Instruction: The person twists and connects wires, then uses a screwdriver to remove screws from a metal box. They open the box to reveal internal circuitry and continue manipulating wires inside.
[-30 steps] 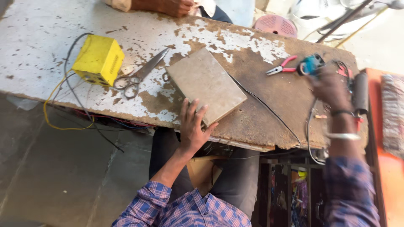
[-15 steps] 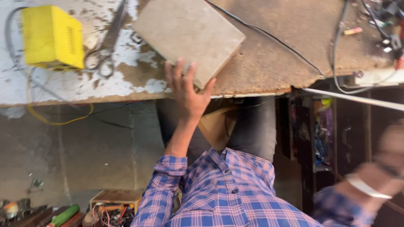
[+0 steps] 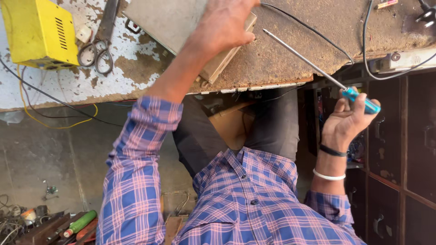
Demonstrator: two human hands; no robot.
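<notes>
Two hands are busy. The right hand wraps its fingers round a blue-handled screwdriver; its long shaft slants up-left toward the grey metal box on the workbench. The left hand lies spread on that box, much nearer.
</notes>
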